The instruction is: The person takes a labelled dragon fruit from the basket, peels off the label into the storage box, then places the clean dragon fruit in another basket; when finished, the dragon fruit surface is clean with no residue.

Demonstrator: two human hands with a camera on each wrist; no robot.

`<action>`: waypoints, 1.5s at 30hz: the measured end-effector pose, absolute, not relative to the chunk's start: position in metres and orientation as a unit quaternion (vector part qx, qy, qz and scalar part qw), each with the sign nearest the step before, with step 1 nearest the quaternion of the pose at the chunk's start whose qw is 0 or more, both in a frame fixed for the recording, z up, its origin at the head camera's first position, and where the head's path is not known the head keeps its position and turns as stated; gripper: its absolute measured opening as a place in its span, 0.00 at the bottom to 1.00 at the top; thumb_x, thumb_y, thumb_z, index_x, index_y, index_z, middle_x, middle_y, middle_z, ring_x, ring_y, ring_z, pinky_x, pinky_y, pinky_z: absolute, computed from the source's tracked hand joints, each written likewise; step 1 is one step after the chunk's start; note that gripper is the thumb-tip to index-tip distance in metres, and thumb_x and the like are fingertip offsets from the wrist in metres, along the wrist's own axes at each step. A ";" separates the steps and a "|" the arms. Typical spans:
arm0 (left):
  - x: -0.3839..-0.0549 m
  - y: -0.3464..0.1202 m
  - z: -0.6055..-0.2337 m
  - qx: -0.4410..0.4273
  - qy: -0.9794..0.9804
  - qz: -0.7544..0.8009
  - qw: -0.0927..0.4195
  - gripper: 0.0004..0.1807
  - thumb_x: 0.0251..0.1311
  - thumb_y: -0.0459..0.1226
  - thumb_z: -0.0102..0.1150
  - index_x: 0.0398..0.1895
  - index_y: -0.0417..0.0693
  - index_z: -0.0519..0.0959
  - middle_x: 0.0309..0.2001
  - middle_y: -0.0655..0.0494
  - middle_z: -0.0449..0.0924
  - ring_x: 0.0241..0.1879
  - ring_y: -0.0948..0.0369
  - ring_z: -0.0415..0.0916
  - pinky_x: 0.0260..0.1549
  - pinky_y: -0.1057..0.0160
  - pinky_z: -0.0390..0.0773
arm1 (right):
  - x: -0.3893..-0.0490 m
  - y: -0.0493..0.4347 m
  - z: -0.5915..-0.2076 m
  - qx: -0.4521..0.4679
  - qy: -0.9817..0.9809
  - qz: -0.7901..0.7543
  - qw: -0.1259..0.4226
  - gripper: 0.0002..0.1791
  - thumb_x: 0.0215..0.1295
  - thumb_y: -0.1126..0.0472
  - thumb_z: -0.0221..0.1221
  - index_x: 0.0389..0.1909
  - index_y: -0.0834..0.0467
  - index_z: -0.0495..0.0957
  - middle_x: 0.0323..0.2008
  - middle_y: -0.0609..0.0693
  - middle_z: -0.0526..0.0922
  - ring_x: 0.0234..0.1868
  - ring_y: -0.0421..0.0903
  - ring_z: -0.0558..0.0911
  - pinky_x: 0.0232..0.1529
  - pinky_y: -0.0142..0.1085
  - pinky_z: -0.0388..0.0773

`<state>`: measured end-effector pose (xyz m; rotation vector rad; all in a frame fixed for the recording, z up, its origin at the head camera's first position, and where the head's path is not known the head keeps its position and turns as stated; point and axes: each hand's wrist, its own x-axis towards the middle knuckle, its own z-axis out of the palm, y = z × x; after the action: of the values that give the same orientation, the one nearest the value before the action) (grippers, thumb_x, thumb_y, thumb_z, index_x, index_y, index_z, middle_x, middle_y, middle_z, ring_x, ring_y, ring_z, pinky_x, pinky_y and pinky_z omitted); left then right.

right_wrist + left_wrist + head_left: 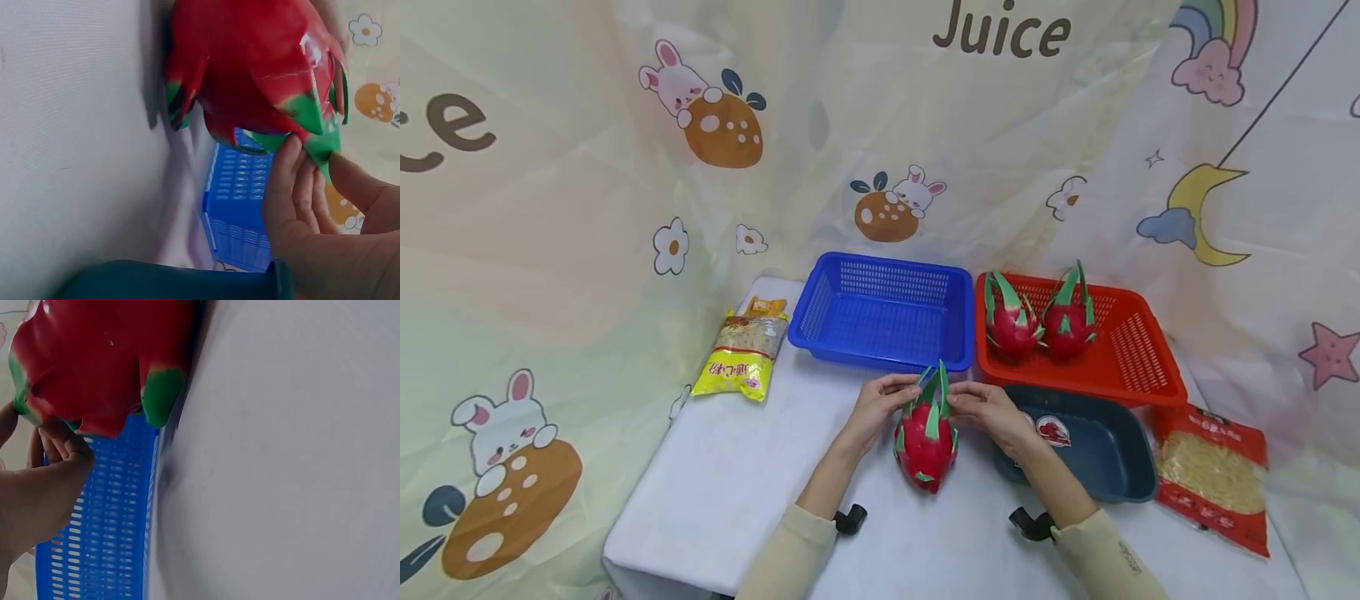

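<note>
A red dragon fruit (927, 448) with green-tipped scales is at the middle of the white table, its long leaves toward the back. My left hand (880, 410) is at the left of those leaves, and in the left wrist view its thumb and fingers pinch a green scale tip (22, 403). From the other side my right hand (992, 414) pinches a green leaf (323, 149) between thumb and fingers, as the right wrist view shows. Behind the fruit stands a blue basket (887, 360) with nothing in it.
Two more dragon fruits lie in a red basket (1138, 346) at back right. A dark teal basin (1097, 446) stands by my right forearm, with a red noodle-like packet (1213, 475) beyond it. Yellow food packets (741, 354) lie at back left. A printed cloth (820, 192) hangs behind.
</note>
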<state>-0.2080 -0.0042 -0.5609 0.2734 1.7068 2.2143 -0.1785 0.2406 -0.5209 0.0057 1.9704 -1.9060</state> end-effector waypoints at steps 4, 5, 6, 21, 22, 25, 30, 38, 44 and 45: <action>-0.206 -0.013 -0.560 0.116 0.621 0.756 0.172 0.21 0.67 0.38 0.69 0.60 0.38 0.82 0.51 0.48 0.86 0.51 0.59 0.83 0.54 0.63 0.82 | -0.177 0.238 -0.526 -0.016 0.691 -0.690 0.215 0.22 0.77 0.60 0.61 0.63 0.70 0.76 0.45 0.52 0.89 0.48 0.48 0.88 0.55 0.45 0.86; -0.206 -0.015 -0.560 0.124 0.628 0.748 0.174 0.21 0.68 0.38 0.68 0.60 0.38 0.82 0.51 0.48 0.86 0.52 0.58 0.83 0.55 0.62 0.82 | -0.176 0.237 -0.526 -0.020 0.690 -0.691 0.215 0.22 0.77 0.59 0.61 0.63 0.70 0.76 0.45 0.52 0.89 0.47 0.48 0.88 0.55 0.46 0.86; -0.207 -0.016 -0.559 0.133 0.634 0.741 0.177 0.21 0.68 0.38 0.68 0.61 0.38 0.82 0.51 0.47 0.86 0.52 0.57 0.83 0.56 0.60 0.82 | -0.174 0.236 -0.526 -0.022 0.689 -0.692 0.212 0.22 0.77 0.59 0.61 0.62 0.70 0.76 0.45 0.53 0.89 0.47 0.48 0.88 0.55 0.46 0.86; -0.219 -0.012 -0.549 0.148 0.593 0.769 0.187 0.21 0.75 0.39 0.60 0.63 0.35 0.80 0.53 0.45 0.87 0.50 0.58 0.85 0.58 0.51 0.83 | -0.162 0.238 -0.492 0.013 0.712 -0.693 0.112 0.26 0.75 0.54 0.63 0.64 0.68 0.76 0.46 0.51 0.91 0.46 0.46 0.88 0.55 0.39 0.85; -0.219 -0.011 -0.549 0.146 0.595 0.769 0.184 0.20 0.75 0.40 0.60 0.62 0.35 0.81 0.52 0.46 0.87 0.49 0.58 0.85 0.58 0.49 0.82 | -0.160 0.240 -0.486 0.011 0.712 -0.695 0.102 0.26 0.76 0.54 0.63 0.65 0.68 0.76 0.45 0.50 0.91 0.46 0.46 0.88 0.55 0.38 0.85; -0.219 -0.005 -0.548 0.145 0.601 0.764 0.186 0.20 0.75 0.39 0.60 0.62 0.35 0.81 0.51 0.48 0.87 0.48 0.59 0.85 0.60 0.44 0.81 | -0.156 0.250 -0.466 0.000 0.713 -0.698 0.067 0.26 0.76 0.55 0.62 0.64 0.69 0.75 0.45 0.48 0.91 0.44 0.45 0.89 0.53 0.35 0.85; -0.218 0.007 -0.548 0.132 0.586 0.773 0.206 0.20 0.75 0.36 0.59 0.63 0.32 0.79 0.53 0.46 0.87 0.53 0.52 0.85 0.62 0.43 0.78 | -0.161 0.273 -0.435 -0.015 0.691 -0.723 0.022 0.17 0.76 0.59 0.63 0.58 0.65 0.79 0.41 0.44 0.91 0.41 0.41 0.89 0.50 0.32 0.86; -0.221 0.030 -0.540 0.047 0.520 0.821 0.230 0.17 0.72 0.33 0.60 0.59 0.33 0.81 0.53 0.42 0.87 0.51 0.54 0.85 0.68 0.41 0.72 | -0.169 0.310 -0.399 -0.017 0.644 -0.765 -0.015 0.06 0.74 0.62 0.63 0.48 0.56 0.85 0.38 0.46 0.91 0.37 0.40 0.89 0.44 0.31 0.87; -0.219 0.059 -0.540 0.008 0.488 0.838 0.244 0.15 0.70 0.28 0.58 0.56 0.29 0.81 0.53 0.38 0.86 0.46 0.55 0.86 0.67 0.41 0.73 | -0.174 0.332 -0.386 0.016 0.642 -0.764 -0.055 0.10 0.72 0.60 0.66 0.50 0.56 0.86 0.41 0.45 0.90 0.39 0.40 0.89 0.44 0.30 0.86; -0.218 0.065 -0.541 0.006 0.484 0.839 0.250 0.16 0.71 0.28 0.57 0.58 0.28 0.79 0.54 0.36 0.85 0.47 0.54 0.86 0.67 0.41 0.73 | -0.175 0.336 -0.385 0.021 0.645 -0.761 -0.061 0.11 0.72 0.59 0.66 0.51 0.57 0.85 0.42 0.45 0.89 0.40 0.40 0.88 0.45 0.29 0.86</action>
<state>-0.2185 0.0651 -0.5414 0.0156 1.3169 2.2830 -0.1752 0.3359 -0.3849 0.0690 2.1104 -2.4892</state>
